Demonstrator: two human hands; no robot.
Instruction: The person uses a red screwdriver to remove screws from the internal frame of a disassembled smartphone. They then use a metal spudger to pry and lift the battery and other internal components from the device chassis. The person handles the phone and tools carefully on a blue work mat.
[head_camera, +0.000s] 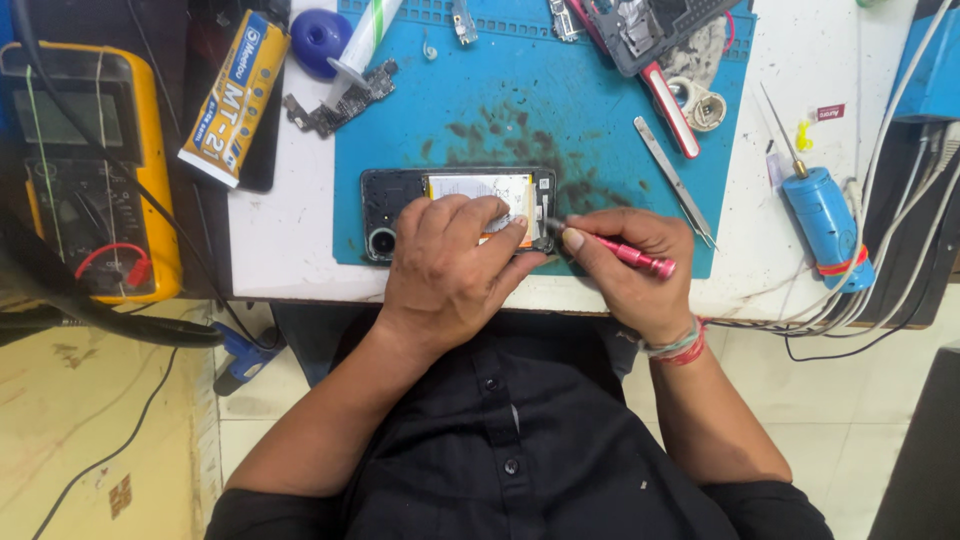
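Observation:
An opened smartphone (400, 190) lies back-up on a blue work mat (520, 110), its white battery and round camera ring exposed. My left hand (450, 270) rests flat on the phone's lower half, pressing it down. My right hand (625, 265) grips a pink screwdriver (640, 260), its tip at the phone's right end beside my left fingertips. The phone's lower edge is hidden under my left hand.
Metal tweezers (675, 180) lie right of the phone. A red-handled tool (672, 110), a second dismantled phone (655, 25), a small circuit board (335, 105), a yellow glue tube (235, 95), a yellow multimeter (90, 170) and a blue cylindrical tool (828, 225) with cables surround the mat.

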